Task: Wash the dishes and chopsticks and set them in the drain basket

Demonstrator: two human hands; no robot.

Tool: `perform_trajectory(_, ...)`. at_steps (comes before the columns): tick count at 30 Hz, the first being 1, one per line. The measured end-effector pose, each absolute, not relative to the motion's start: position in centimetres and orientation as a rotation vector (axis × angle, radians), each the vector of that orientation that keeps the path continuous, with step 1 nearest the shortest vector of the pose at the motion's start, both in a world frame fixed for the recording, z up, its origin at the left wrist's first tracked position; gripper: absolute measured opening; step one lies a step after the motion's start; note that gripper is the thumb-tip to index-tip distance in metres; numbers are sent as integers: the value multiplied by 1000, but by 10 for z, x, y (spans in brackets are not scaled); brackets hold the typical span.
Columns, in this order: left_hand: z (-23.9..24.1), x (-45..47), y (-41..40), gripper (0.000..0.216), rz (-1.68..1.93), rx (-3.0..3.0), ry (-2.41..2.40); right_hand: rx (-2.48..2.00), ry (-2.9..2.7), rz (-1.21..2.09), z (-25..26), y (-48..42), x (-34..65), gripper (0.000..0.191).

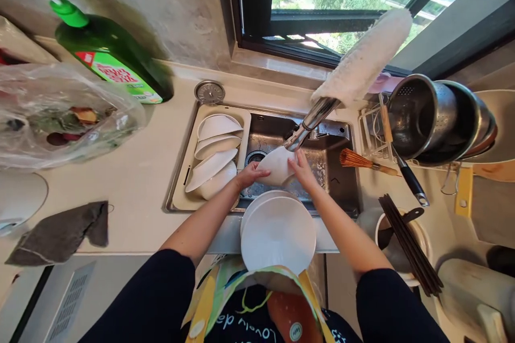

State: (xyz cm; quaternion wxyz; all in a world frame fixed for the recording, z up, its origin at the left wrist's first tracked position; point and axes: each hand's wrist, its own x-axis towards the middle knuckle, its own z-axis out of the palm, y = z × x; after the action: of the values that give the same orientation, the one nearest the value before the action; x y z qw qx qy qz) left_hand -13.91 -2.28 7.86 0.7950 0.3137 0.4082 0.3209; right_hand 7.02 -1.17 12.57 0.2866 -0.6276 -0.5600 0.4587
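Observation:
A white bowl point(277, 167) is tilted under the faucet point(308, 124), over the sink basin point(338, 187). My left hand point(251, 173) grips its left side with the thumb on the surface. On the opposite rim, my right hand point(302, 169) closes its fingers on the same bowl. Just below the hands, large white dishes point(278, 233) lie stacked at the sink's front edge, close to my apron. Several white bowls point(213, 174) lean in a row in the beige drain tray point(181, 193) on the left. Running water cannot be made out clearly.
A white fluffy cover point(368, 56) wraps an upright part above the faucet. A green soap bottle point(116, 59) and plastic bag point(68, 123) stand left, near a grey cloth point(64, 230). Pots point(422, 112), a brush point(366, 162) and chopsticks point(410, 244) sit right.

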Motion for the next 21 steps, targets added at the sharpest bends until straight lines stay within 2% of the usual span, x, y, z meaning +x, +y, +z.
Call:
perform_trajectory(3,74,-141,-18,50,704,635,849,-1586,-1464,1199,129,7,83,44)
perform_trajectory(6,68,-140,-12,51,771,600,878,-1550,-1404,1387,134,29,94,29)
perform_trajectory(10,65,-132,2,57,926,604,995,-1371,-1378,1846,138,52,108,27)
perform_trajectory(13,69,-124,15,56,1074,656,1105,-1229,-1301,2024,142,57,110,27)
perform_trajectory(16,77,-117,26,52,1188,749,1216,-1208,-1208,1956,147,52,99,26)
perform_trajectory(21,90,-115,34,48,1214,1067,1381,-1363,-1110,1677,153,34,67,12)
